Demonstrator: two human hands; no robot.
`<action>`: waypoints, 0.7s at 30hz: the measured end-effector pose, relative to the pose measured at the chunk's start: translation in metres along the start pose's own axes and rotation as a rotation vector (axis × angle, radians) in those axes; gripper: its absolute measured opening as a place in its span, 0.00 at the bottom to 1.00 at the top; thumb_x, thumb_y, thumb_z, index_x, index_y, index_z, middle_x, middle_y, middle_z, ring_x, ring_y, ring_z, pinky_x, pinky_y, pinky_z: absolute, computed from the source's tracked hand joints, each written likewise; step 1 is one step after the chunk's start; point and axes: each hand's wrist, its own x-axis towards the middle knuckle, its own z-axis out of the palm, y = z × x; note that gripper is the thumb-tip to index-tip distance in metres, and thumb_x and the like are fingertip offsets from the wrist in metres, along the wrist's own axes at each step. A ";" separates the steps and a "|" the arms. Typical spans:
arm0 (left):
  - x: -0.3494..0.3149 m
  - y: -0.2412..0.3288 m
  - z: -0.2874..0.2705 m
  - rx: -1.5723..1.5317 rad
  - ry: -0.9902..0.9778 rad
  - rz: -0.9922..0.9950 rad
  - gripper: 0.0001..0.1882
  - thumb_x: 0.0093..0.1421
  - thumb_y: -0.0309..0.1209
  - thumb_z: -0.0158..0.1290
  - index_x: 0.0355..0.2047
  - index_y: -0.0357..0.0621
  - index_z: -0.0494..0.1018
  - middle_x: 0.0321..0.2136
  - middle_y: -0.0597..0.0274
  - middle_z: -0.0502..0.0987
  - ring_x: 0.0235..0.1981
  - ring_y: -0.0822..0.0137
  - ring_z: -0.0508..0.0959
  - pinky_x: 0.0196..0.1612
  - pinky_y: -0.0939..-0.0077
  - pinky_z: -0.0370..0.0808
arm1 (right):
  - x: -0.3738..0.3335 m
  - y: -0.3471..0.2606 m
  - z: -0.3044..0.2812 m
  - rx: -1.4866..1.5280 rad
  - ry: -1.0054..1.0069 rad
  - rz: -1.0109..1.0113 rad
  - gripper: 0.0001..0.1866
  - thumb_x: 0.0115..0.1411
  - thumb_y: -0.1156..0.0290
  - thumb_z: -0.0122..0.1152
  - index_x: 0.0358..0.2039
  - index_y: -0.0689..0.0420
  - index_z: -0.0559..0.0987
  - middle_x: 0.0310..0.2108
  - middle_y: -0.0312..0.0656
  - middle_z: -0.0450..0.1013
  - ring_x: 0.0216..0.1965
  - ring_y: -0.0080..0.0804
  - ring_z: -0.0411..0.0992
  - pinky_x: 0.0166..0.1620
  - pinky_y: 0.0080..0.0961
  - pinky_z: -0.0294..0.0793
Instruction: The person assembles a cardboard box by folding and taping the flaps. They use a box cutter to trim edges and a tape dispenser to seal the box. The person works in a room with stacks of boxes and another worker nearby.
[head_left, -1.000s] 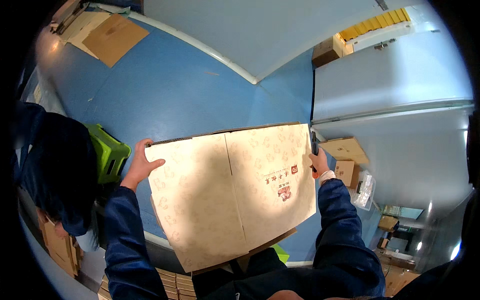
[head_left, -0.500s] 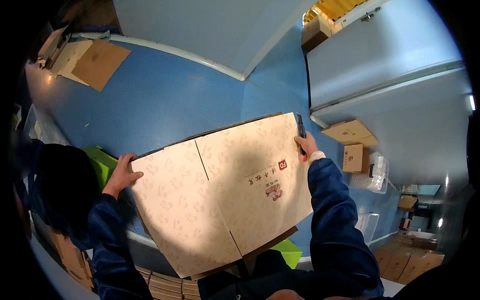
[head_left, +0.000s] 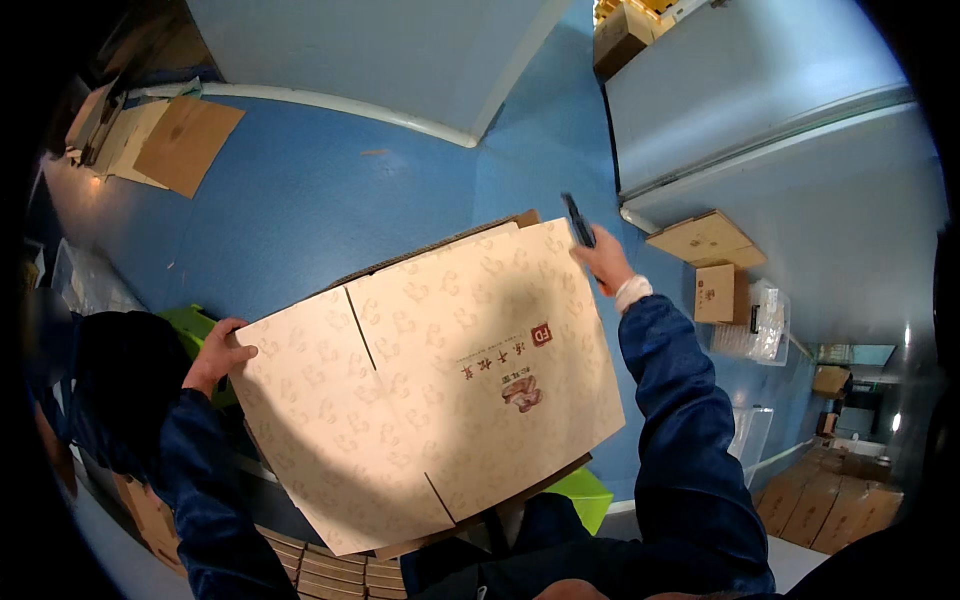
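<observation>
A flattened cream carton (head_left: pixel 455 400), printed with a pale brown pattern and a small red mark, lies in front of me across my lap. Brown cardboard edges (head_left: pixel 430 245) show beneath it. My left hand (head_left: pixel 215 358) grips its left corner, thumb on top and the other fingers hidden underneath. By the far right corner, my right hand (head_left: pixel 606 262) is closed around a slim dark tool that looks like a box cutter (head_left: pixel 576 220). The tool points up and away past the carton's edge; its tip is too blurred to make out. Short slits run into the carton from its far and near edges.
A person in dark clothing (head_left: pixel 125 385) is close at the left. Bright green plastic (head_left: pixel 583 495) shows beneath the carton. Cardboard sheets (head_left: pixel 190 145) lie at the far left. On the right are a small box (head_left: pixel 718 293), a clear bin (head_left: pixel 765 325) and stacked cartons (head_left: pixel 825 505).
The carton and my left hand have shifted slightly left in view. My right hand has moved up a little, and the dark tool now tilts left, away from the carton's right edge.
</observation>
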 end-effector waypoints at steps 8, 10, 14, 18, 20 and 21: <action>0.001 0.006 -0.003 0.033 0.021 -0.066 0.31 0.42 0.27 0.69 0.49 0.42 0.72 0.45 0.60 0.74 0.47 0.63 0.72 0.52 0.67 0.70 | 0.074 -0.038 0.027 -0.112 -0.296 0.014 0.13 0.53 0.68 0.59 0.37 0.62 0.75 0.29 0.54 0.75 0.30 0.48 0.73 0.34 0.37 0.72; -0.001 0.004 -0.003 0.024 0.027 -0.070 0.31 0.42 0.27 0.69 0.49 0.42 0.72 0.45 0.60 0.74 0.47 0.63 0.72 0.52 0.67 0.69 | 0.073 -0.048 0.034 0.082 -0.421 0.095 0.14 0.50 0.70 0.61 0.37 0.61 0.75 0.27 0.48 0.73 0.28 0.37 0.72 0.32 0.34 0.71; -0.002 0.012 -0.004 0.108 0.019 -0.063 0.30 0.43 0.28 0.68 0.48 0.42 0.72 0.43 0.62 0.74 0.46 0.64 0.72 0.51 0.68 0.70 | 0.071 -0.061 0.028 0.144 -0.471 0.112 0.13 0.49 0.72 0.62 0.36 0.60 0.74 0.24 0.41 0.71 0.25 0.31 0.69 0.28 0.30 0.69; -0.001 0.028 0.002 0.157 0.010 -0.051 0.28 0.43 0.28 0.67 0.47 0.43 0.73 0.41 0.63 0.75 0.44 0.65 0.72 0.50 0.68 0.70 | 0.076 -0.053 0.015 -0.145 -0.579 0.055 0.11 0.49 0.75 0.59 0.36 0.58 0.74 0.24 0.41 0.71 0.23 0.32 0.68 0.27 0.29 0.68; -0.002 0.032 0.002 0.148 0.004 -0.085 0.28 0.42 0.28 0.68 0.46 0.43 0.74 0.40 0.63 0.75 0.44 0.65 0.72 0.49 0.69 0.70 | 0.077 -0.051 0.017 -0.106 -0.593 0.123 0.13 0.48 0.75 0.57 0.38 0.58 0.74 0.24 0.44 0.71 0.23 0.35 0.71 0.27 0.32 0.70; -0.002 0.033 0.003 0.143 0.001 -0.095 0.27 0.42 0.28 0.68 0.45 0.43 0.74 0.39 0.63 0.75 0.43 0.66 0.73 0.49 0.69 0.71 | 0.078 -0.050 0.018 -0.058 -0.592 0.123 0.13 0.48 0.76 0.58 0.37 0.59 0.73 0.23 0.42 0.70 0.23 0.33 0.69 0.26 0.31 0.68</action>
